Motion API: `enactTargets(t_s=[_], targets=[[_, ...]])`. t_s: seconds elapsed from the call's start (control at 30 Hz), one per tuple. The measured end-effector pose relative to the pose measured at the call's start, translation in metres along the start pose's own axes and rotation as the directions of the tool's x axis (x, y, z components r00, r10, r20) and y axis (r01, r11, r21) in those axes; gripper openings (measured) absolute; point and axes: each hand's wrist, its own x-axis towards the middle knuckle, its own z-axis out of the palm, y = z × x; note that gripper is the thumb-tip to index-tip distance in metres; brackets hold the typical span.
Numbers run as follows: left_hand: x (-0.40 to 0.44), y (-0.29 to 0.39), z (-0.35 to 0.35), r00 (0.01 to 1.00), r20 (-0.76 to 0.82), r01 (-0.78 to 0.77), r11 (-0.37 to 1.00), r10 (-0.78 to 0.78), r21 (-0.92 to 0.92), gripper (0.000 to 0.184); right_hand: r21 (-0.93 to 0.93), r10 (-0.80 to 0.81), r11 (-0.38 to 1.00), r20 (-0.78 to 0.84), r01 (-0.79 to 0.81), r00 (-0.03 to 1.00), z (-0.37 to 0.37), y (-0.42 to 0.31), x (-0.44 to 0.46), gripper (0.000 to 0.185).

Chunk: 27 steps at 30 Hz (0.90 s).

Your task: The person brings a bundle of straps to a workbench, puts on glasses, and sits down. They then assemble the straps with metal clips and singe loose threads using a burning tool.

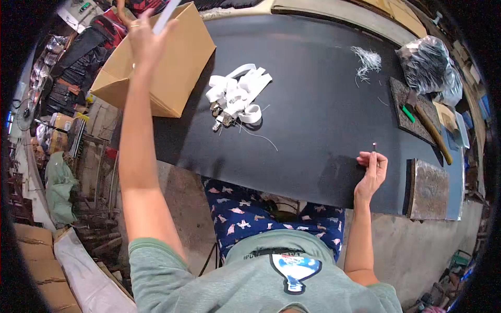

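Note:
My left hand (146,41) is raised at the far end of an open cardboard box (182,57), a little smeared by motion. A white strap (166,16) runs up from between its thumb and fingers. Close to the table's near edge, my right hand (371,175) is closed on a small thin tool (374,147), dark with a bright tip; its kind is too small to make out. Between the hands lies a pile of white straps (240,94) with metal clips (222,119) at its near side and loose threads around it.
On the black table (313,104) lie a heap of cut threads (368,60), a plastic bag of dark pieces (430,65), a hammer (433,133) and a green-handled tool (408,113) on a dark slab, and a worn metal block (429,189). Brown cartons (44,255) stand lower left.

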Motion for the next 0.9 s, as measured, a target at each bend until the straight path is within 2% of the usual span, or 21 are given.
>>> enactTargets(t_s=[0.03,0.07,0.13,0.17,0.2,0.23,0.27,0.3,0.43,0.47,0.5,0.6,0.7,0.77,0.83,0.9], targets=[[-0.011,0.023,-0.009,0.969,0.224,0.162,0.956,-0.107,-0.245,0.039,-0.003,0.004,1.0,0.001,-0.004,1.0,0.0,0.001,-0.001,0.013],[-0.029,0.056,-0.021,0.879,0.453,0.359,0.828,-0.146,-0.43,0.035,-0.006,0.005,1.0,0.002,-0.005,1.0,0.0,0.002,-0.001,0.013],[-0.068,0.103,-0.034,0.727,0.66,0.343,0.731,0.191,-0.589,0.027,-0.008,0.011,1.0,0.0,-0.011,1.0,0.0,0.002,0.0,0.012],[-0.092,0.124,-0.042,0.648,0.727,0.429,0.679,0.228,-0.595,0.023,-0.006,0.017,1.0,-0.002,-0.017,1.0,0.0,0.002,-0.001,0.012],[-0.113,0.14,-0.049,0.614,0.728,0.368,0.705,0.306,-0.607,0.023,-0.005,0.025,1.0,-0.003,-0.025,1.0,0.0,0.002,-0.001,0.011],[-0.139,0.149,-0.047,0.583,0.765,0.395,0.728,0.274,-0.561,0.027,-0.01,0.016,1.0,0.005,-0.016,1.0,-0.001,0.003,-0.001,0.011],[-0.148,0.158,-0.053,0.594,0.77,0.368,0.772,0.233,-0.518,0.03,-0.014,0.008,1.0,0.012,-0.008,1.0,-0.001,0.005,0.0,0.01],[-0.161,0.164,-0.053,0.604,0.777,0.406,0.769,0.18,-0.494,0.03,-0.018,0.001,1.0,0.016,0.0,1.0,-0.001,0.005,0.0,0.01],[-0.178,0.169,-0.044,0.703,0.697,0.332,0.804,0.138,-0.493,0.021,-0.016,0.001,1.0,0.005,-0.001,1.0,0.001,0.002,-0.001,0.009],[-0.175,0.17,-0.044,0.745,0.639,0.265,0.794,0.191,-0.547,0.019,0.0,0.007,1.0,-0.002,-0.007,1.0,0.002,0.001,-0.001,0.009],[-0.164,0.176,-0.048,0.76,0.622,0.293,0.756,0.187,-0.585,0.018,0.015,0.014,1.0,-0.007,-0.014,1.0,0.003,0.001,-0.001,0.009],[-0.142,0.199,-0.055,0.727,0.662,0.461,0.587,0.179,-0.665,0.017,0.045,0.013,0.999,-0.017,-0.012,1.0,0.002,0.0,-0.001,0.01],[-0.129,0.234,-0.048,0.662,0.668,0.605,0.284,0.34,-0.744,0.021,0.03,-0.008,1.0,-0.038,0.009,0.999,0.002,0.001,0.0,0.013],[-0.129,0.269,-0.038,0.664,0.615,0.628,0.129,0.425,-0.768,0.021,0.064,-0.035,0.997,-0.058,0.038,0.998,0.001,0.001,0.0,0.014],[-0.138,0.312,-0.023,0.591,0.631,0.796,-0.237,0.503,-0.557,0.019,0.084,-0.058,0.994,-0.11,0.067,0.992,-0.001,0.0,-0.001,0.014],[-0.138,0.344,-0.017,0.51,0.601,0.846,-0.231,0.616,-0.481,0.017,0.126,-0.083,0.986,-0.17,0.105,0.982,-0.002,-0.002,-0.001,0.014]])
